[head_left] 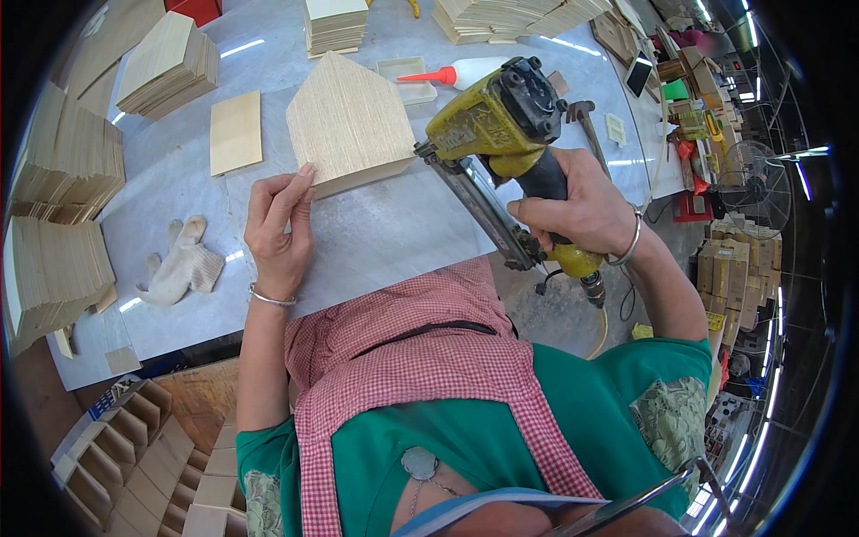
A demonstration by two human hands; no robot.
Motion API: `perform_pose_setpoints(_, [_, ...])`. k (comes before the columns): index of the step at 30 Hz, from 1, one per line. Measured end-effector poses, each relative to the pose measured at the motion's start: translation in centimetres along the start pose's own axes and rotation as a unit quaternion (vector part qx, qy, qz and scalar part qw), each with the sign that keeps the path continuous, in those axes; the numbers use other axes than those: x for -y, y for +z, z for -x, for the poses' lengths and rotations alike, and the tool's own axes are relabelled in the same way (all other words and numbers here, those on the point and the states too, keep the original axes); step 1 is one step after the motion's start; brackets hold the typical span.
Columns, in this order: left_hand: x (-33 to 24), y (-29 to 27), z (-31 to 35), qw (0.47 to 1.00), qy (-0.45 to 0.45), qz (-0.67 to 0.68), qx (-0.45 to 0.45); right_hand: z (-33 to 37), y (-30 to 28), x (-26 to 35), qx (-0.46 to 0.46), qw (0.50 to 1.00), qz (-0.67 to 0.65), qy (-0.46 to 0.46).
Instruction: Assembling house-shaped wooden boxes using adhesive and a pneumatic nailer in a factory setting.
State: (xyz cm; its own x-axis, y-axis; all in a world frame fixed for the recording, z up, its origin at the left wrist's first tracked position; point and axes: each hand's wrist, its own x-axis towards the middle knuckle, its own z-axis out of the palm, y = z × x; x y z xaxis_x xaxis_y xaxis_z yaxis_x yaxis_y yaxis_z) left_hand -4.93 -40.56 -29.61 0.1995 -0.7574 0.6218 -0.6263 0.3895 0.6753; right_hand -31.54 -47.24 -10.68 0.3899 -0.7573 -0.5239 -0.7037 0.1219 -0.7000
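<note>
A small house-shaped wooden box (347, 121) with a pointed end lies on the grey table. My left hand (281, 219) pinches its lower left corner between thumb and fingers. In my right hand (586, 201) is a yellow and black pneumatic nail gun (488, 121), gripped by its dark handle. The gun's nose is at the right edge of the box; I cannot tell whether they touch. Its metal magazine (483, 210) slants down toward me. An air hose (601, 333) hangs from the handle's end.
Stacks of thin wooden panels (170, 67) stand along the left and far sides. A single panel (236, 132) and a white glove (185, 264) lie left of the box. Beyond it are a red-tipped glue bottle (474, 72), a shallow tray (403, 72) and a hammer (586, 130).
</note>
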Motion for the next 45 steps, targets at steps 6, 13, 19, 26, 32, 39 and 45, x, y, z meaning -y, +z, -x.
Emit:
perform_pose_setpoints(6, [0.0, -0.1, 0.1, 1.000, -0.013, 0.006, 0.003, 0.0, -0.1, 1.5, 0.007, 0.997, 0.072, -0.004])
perform_pose_setpoints(13, [0.0, 0.0, 0.1, 1.000, -0.001, 0.021, -0.015, -0.2, 1.8, 2.7, 0.025, 1.000, -0.005, -0.011])
perform_pose_setpoints(19, [0.2, 0.2, 0.0, 1.000, -0.006, 0.022, -0.016, -1.1, 2.4, 3.3, 0.045, 0.999, -0.006, -0.010])
perform_pose_setpoints(26, [0.3, 0.3, -0.1, 0.999, 0.011, 0.023, -0.025, -1.3, 2.2, 4.0, 0.042, 0.999, 0.008, 0.003])
perform_pose_setpoints(32, [0.4, 0.1, 0.2, 0.999, -0.011, 0.039, -0.020, -1.6, 2.1, 5.0, 0.040, 0.984, 0.167, -0.043])
perform_pose_setpoints(39, [0.2, -0.4, 0.0, 0.995, -0.029, 0.090, -0.011, -1.3, 3.5, 6.0, 0.026, 0.991, 0.128, -0.032])
perform_pose_setpoints(45, [0.6, -0.7, 0.3, 0.992, -0.032, 0.119, -0.005, -2.2, 4.8, 7.2, 0.054, 0.988, 0.137, -0.048])
